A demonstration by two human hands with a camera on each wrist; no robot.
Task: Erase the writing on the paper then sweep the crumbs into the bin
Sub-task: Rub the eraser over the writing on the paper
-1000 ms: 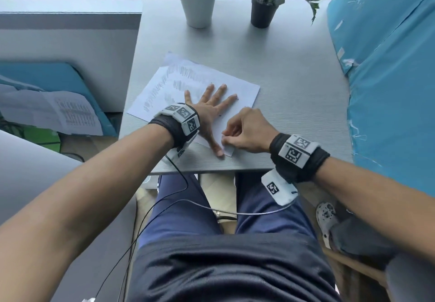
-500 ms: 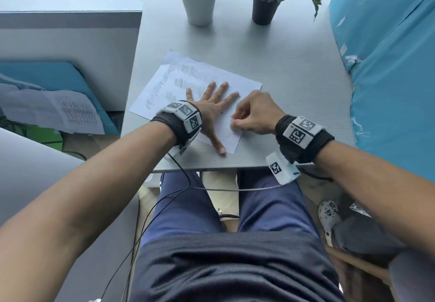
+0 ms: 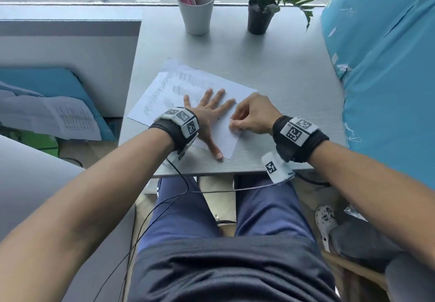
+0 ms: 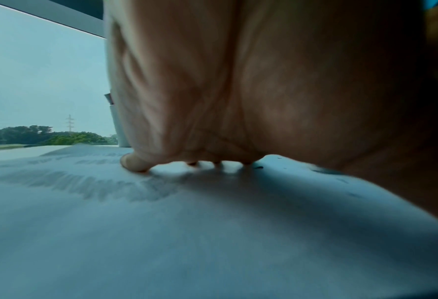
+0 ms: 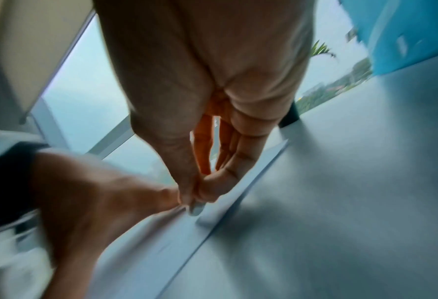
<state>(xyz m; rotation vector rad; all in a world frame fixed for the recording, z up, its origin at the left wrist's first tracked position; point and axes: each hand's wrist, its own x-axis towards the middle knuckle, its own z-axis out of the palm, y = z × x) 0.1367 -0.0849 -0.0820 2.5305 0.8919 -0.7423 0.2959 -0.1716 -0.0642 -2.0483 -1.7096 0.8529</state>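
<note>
Our left hand lies with fingers spread flat on the paper, pinning it to the table; our right hand pinches a small eraser just beside them. Hard rubbing near the unpinned edge could crease the sheet.

matt grey tabletop with fine grain, thin white paper, matt white cup, black cloth wristbands

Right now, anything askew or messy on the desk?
The paper lies at an angle to the desk edge, a second sheet's corner poking out behind it. Dark eraser crumbs dot it near the left hand.
</note>
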